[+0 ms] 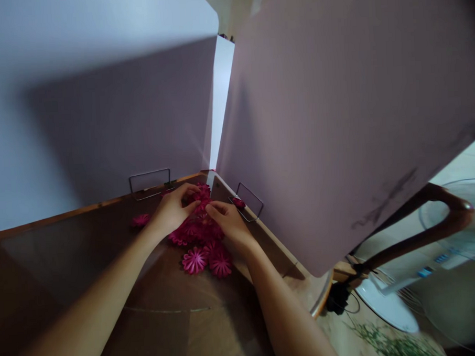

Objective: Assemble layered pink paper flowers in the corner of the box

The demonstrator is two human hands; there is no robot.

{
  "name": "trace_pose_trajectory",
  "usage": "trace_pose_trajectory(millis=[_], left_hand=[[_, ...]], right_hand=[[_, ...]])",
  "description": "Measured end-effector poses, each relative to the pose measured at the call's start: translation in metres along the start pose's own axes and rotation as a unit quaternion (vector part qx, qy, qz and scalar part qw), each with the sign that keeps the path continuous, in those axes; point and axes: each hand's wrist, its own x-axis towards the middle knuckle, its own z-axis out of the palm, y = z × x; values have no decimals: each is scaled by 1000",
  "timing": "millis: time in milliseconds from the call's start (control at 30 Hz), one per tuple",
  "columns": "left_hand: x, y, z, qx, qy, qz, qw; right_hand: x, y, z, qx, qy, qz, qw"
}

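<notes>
Bright pink flowers (194, 260) lie in a pile on the dark brown tabletop (157, 328), near the corner between two pale panels. At the back of the pile, my left hand (175, 208) has its thumb and fingers curved around a pink flower (200, 194). My right hand (227, 218) is just to the right, its thumb and forefinger together at the same flower's edge. A single pink flower (140, 220) rests left of my left wrist, and a small pink piece (238, 202) sits by the right panel's wire stand.
Tall pale panels stand at the left (120, 115) and right (317, 117), each with a wire stand at its foot. At the lower right are a dark curved wooden piece (417, 243), a white round base (387, 305), cables and a green plant (390, 344).
</notes>
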Motion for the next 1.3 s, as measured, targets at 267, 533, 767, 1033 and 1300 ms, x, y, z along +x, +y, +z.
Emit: trace_pose_trajectory(millis=[267, 533, 767, 1033, 1300], left_hand=[[-3, 18, -5, 43, -24, 44, 998], [-3, 20, -4, 132, 32, 124, 983], [-5, 25, -4, 142, -30, 133, 980], [-5, 19, -5, 50, -62, 86, 993], [-3, 21, -6, -6, -95, 16, 995]], right_hand=[[1, 5, -2, -33, -13, 4, 999], [1, 2, 0, 5, 1, 14, 1000], [3, 4, -1, 29, 38, 12, 999], [5, 1, 0, 9, 59, 9, 998], [4, 4, -5, -98, 48, -44, 993]])
